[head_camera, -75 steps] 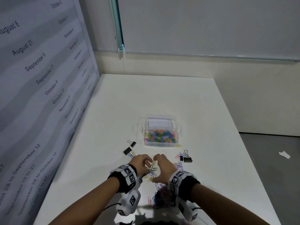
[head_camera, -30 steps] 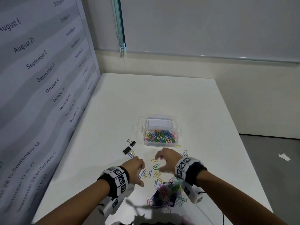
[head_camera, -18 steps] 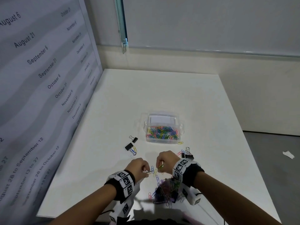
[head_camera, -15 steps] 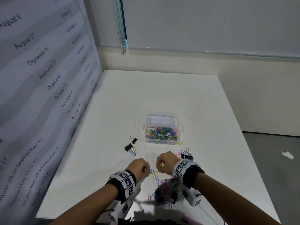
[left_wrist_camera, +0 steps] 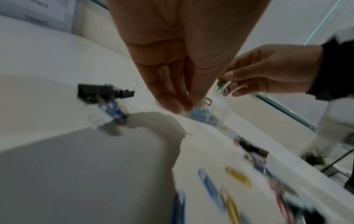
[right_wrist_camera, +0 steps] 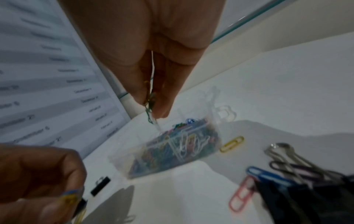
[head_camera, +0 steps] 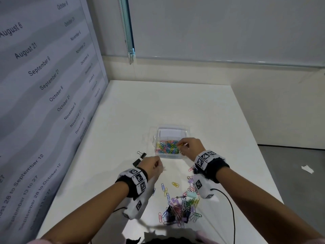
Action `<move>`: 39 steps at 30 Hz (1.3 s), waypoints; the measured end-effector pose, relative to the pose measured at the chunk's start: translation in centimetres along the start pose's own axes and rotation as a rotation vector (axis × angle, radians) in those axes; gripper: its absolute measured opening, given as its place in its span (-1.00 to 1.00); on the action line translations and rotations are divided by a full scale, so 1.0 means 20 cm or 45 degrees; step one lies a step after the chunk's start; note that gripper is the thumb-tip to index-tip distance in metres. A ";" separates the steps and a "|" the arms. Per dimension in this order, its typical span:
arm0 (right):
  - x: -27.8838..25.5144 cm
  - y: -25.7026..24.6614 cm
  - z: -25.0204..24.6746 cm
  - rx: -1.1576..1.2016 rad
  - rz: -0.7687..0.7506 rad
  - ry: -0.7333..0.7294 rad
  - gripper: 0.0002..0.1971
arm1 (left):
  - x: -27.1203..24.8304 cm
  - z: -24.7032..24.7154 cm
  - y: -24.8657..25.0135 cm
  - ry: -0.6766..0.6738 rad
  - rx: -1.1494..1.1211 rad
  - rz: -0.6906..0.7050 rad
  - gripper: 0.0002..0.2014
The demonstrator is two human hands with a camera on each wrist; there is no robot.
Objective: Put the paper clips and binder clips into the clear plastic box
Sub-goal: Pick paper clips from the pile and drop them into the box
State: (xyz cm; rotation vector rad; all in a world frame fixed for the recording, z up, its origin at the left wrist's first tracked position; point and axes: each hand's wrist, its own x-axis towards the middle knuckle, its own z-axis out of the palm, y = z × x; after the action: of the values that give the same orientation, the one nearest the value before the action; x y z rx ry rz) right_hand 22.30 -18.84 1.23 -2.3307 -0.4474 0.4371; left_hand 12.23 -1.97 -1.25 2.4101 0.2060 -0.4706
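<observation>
Both hands have left the spot near the loose pile where they were picking half a second ago. Now the right hand (head_camera: 190, 147) is over the near right corner of the clear plastic box (head_camera: 171, 156), and its grip is narrow: thumb and fingertips pinch a few paper clips (right_wrist_camera: 150, 106), green and yellow ones, which hang just above the clips already inside. The left hand (head_camera: 152, 166) comes behind it, between the pile and the box, not yet over the rim. Its fingers are also pressed together on a small bunch of clips (right_wrist_camera: 71, 197), yellow and blue as the right wrist view shows.

I think this means one more load is about to be dropped, first from the right hand, then from the left.

The box stands on the white surface (head_camera: 175, 103), open, with many coloured clips in the bottom. Much work is left: the big tangled pile (head_camera: 182, 208) lies close to the person, some single clips are scattered before it, two black binder clips (head_camera: 139, 158) lie left of the box, and more binder clips are hidden partly under the right wrist.
</observation>
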 end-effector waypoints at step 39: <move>-0.32 0.08 0.41 -0.387 -0.259 -0.663 -0.74 | -0.18 0.21 -0.23 -0.185 -0.051 0.001 -0.79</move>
State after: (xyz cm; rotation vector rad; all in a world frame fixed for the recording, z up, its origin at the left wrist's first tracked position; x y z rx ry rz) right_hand 13.48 -17.79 -4.41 -2.4064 -1.0516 0.9356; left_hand 6.59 -1.13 -5.55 2.3252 0.1497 -0.6324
